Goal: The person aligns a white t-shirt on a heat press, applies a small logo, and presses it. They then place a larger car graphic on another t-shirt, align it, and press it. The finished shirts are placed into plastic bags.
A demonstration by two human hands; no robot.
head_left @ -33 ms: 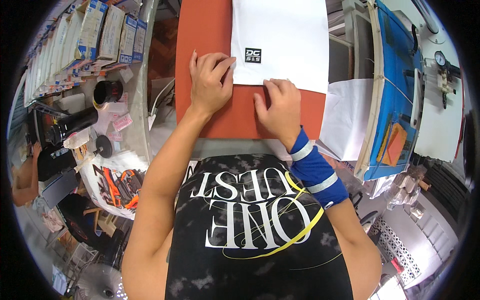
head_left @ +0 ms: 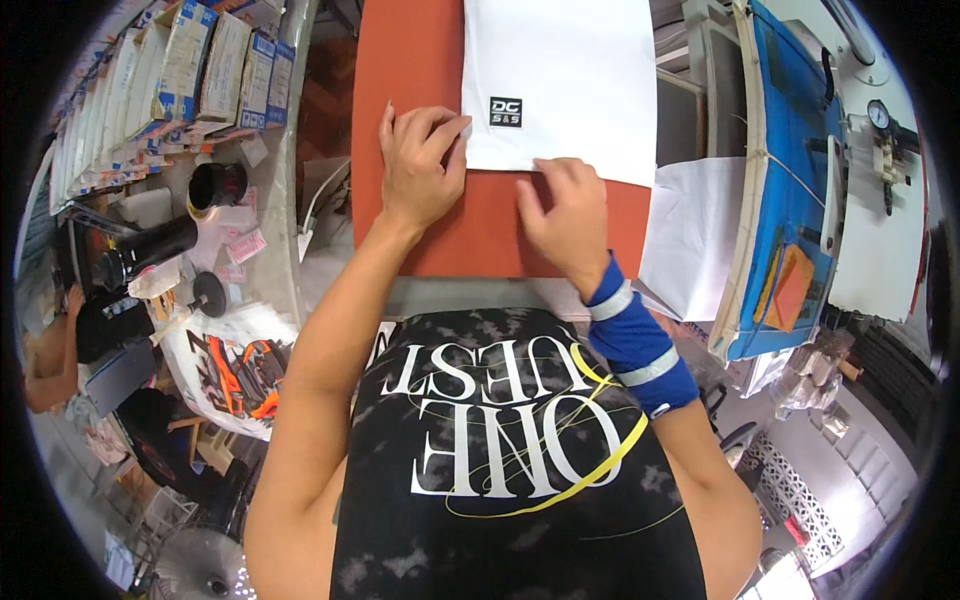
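A white piece of cloth point(head_left: 580, 90) with a small black printed square lies flat on a red-orange board point(head_left: 420, 250) in front of me. My left hand point(head_left: 425, 165) rests at the cloth's left edge, fingers bent and apart, with the index fingertip on the fabric near the black print. At the near hem is my right hand point(head_left: 570, 215), its fingertips touching the edge and the thumb held away from them. Neither hand wraps round anything. A blue sleeve with pale bands point(head_left: 640, 345) covers my right forearm.
Boxes point(head_left: 185, 70) stand in a row at the far left, with a black cylinder point(head_left: 150, 248) nearer. White sheets point(head_left: 690, 230) hang just right of the board. Farther right are a blue framed panel point(head_left: 790, 190) and a pressure gauge point(head_left: 880, 115). Another person's arm point(head_left: 60, 350) shows at far left.
My right hand has slid slightly to the right along the near hem. My left hand and the white cloth look almost unmoved.
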